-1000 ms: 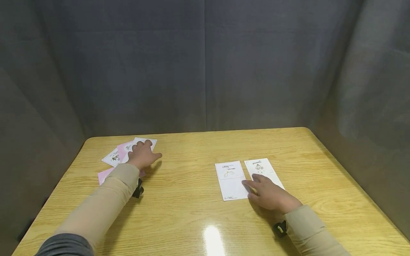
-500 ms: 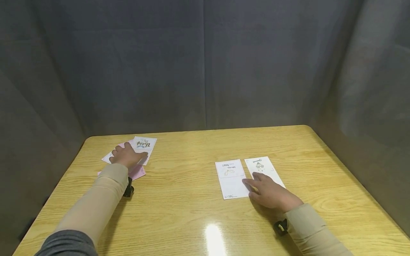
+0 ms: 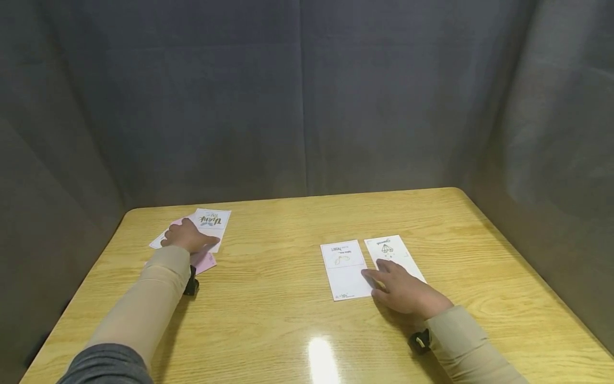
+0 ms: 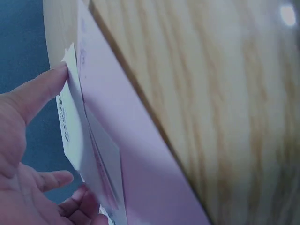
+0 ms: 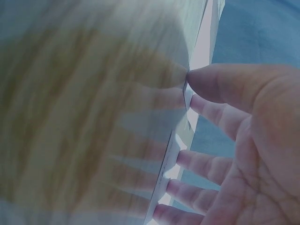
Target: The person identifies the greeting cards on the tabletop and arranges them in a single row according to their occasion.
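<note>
– Head view: what's the left hand [image 3: 189, 237] doing over on the left side of the frame?

– Resting on a messy fan of cards. Its thumb is at the near edge of a white thank-you card [image 3: 211, 220], lettering upside down to the camera, and the other fingers reach across to the left. Fingers look spread apart, not clamped on anything. A pink card [image 3: 206, 262] pokes out below the hand, and another white corner [image 3: 157, 241] shows at the far left of the pile.

– Does the left wrist view back that up?

– Yep, the thumb touches the white card's edge, with the big pink card right next to it.

– And the right hand [image 3: 405, 290]?

– Lower right of center, fingers apart too. It's over two white cards lying side by side with a thin gap: the heart card [image 3: 347, 277], and to its right the card with a small line drawing [image 3: 393, 250]. Fingertips come down around that gap; can't tell how firmly they press.

– Background?

– Yellowish wooden table [image 3: 278, 298] with a bright glare spot bottom center, dark gray curtain [image 3: 307, 106] across the top.
</note>
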Demonstrator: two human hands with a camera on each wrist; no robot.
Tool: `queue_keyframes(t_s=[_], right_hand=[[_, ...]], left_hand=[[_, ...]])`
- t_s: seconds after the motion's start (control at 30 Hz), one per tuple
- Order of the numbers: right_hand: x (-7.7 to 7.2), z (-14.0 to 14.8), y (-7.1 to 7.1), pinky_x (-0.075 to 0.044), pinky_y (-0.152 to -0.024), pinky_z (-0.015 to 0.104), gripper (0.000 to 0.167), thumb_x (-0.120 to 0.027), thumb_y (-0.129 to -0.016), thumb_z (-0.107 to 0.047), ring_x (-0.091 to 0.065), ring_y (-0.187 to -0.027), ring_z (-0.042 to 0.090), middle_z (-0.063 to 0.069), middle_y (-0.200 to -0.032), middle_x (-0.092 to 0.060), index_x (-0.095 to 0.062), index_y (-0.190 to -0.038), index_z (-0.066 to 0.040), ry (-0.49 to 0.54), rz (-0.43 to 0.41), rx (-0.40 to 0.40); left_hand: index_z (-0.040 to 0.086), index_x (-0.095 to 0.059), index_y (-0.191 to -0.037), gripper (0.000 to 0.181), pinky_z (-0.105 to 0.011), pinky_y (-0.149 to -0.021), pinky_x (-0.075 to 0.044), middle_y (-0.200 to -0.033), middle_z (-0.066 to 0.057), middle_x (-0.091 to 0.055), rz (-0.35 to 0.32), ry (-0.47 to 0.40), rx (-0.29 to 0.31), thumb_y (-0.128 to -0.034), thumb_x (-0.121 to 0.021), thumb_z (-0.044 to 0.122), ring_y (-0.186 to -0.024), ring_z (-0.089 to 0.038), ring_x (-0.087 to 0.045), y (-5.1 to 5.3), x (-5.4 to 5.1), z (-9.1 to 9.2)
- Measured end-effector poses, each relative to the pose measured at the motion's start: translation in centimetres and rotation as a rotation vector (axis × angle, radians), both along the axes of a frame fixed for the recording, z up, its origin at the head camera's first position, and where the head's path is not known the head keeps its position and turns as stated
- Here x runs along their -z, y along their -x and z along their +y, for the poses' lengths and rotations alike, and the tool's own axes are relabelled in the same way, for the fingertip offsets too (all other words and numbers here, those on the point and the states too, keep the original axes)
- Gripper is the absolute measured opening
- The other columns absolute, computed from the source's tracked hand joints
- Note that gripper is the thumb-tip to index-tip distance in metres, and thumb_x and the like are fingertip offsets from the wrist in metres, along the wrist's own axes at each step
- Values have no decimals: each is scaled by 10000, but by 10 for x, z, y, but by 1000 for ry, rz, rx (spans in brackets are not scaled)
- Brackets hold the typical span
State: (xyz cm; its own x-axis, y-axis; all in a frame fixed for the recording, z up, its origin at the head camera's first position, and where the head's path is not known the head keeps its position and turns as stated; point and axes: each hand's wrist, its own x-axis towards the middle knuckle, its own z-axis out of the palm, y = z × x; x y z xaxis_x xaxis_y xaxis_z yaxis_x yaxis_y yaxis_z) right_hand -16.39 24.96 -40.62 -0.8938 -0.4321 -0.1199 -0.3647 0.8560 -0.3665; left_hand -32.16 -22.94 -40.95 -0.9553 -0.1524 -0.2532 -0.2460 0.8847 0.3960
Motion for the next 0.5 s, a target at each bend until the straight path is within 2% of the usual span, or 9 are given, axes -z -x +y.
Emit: queue_keyframes(t_s=[0.13,0.37,0.5], right_hand=[[0,-1,1,-321,-1089,691,477,-633,-1007,-198,-348,-1371,608,431,-1480,-362,-569,-1435,4,-4,-1,-5],[0,-1,0,-333,-1087,681,470,-638,-1001,-181,-364,-1366,598,424,-1472,-376,-574,-1427,7,-3,3,1],[0,-1,1,-345,-1077,681,468,-640,-1001,-181,-375,-1359,596,423,-1465,-387,-576,-1423,12,4,10,-7]], left_hand=[[-194,-226,-1471,1053,-697,-1040,-292,-1367,-481,-304,24,-12,-31,-843,-783,443,-1287,-604,-343,-1,1,0],[-170,-299,-1426,988,-694,-1001,-288,-1312,-429,-314,157,-6,-2,-782,-855,331,-1222,-568,-392,-1,0,5],[-126,-279,-1469,955,-704,-993,-292,-1324,-420,-316,207,-12,-2,-798,-840,255,-1218,-570,-406,0,0,7]])
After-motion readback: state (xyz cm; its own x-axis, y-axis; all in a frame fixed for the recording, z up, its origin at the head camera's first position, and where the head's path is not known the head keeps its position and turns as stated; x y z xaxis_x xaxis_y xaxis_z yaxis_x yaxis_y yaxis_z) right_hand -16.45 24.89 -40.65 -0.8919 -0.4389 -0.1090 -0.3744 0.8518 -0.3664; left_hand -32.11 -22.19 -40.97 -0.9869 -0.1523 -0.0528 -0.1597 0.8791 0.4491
